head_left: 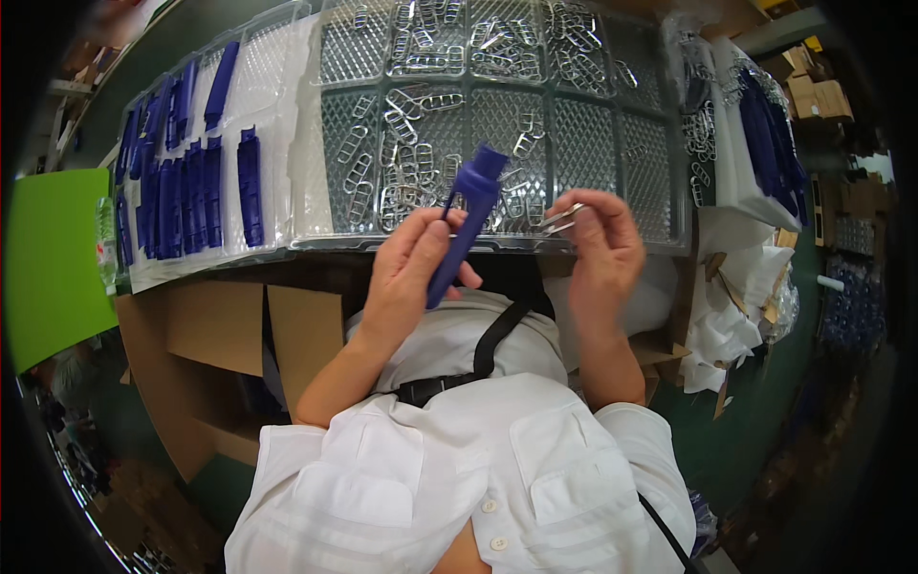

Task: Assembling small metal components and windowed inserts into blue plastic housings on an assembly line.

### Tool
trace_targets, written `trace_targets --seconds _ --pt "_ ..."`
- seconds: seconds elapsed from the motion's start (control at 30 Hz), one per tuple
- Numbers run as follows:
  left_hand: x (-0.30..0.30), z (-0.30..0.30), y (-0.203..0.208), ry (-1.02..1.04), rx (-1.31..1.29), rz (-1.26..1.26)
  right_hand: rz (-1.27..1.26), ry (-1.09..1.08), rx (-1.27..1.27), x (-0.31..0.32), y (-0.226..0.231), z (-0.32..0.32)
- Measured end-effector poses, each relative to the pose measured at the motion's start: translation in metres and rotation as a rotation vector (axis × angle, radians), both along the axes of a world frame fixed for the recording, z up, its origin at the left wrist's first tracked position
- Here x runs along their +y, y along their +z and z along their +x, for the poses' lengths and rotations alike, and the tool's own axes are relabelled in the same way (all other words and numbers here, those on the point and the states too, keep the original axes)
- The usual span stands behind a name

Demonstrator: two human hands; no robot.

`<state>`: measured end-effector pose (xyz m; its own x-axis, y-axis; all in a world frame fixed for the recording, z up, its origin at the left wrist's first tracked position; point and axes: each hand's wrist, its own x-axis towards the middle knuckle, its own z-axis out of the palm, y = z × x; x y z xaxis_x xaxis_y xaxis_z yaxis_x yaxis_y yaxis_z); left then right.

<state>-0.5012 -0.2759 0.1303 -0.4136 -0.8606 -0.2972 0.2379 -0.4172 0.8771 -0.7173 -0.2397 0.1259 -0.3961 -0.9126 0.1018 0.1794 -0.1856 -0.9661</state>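
Note:
My left hand grips a blue plastic handle-shaped part, tilted with its narrower collar end up and away from me. A long slot shows along its side. To its right, my right hand pinches a small metal clip between thumb and fingers. The two pieces are apart. Beneath and beyond them lies a clear compartment tray with many loose metal clips scattered in its sections. The far end of the clip in my right hand is partly hidden by my fingers.
At the left, a clear tray holds rows of blue parts. An opened cardboard box stands below the table edge. More blue parts lie on white foam at the right. A green panel stands far left.

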Motion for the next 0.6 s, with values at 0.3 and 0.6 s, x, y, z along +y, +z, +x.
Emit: trace_targets --seconds 0.3,0.6 --pt "-0.018 0.056 -0.002 0.100 0.326 -0.001 0.257 -0.377 1.205 -0.051 0.005 -0.166" --pt "-0.020 0.084 -0.004 0.124 0.324 -0.052 -0.332 0.192 1.442 -0.146 0.041 0.012"
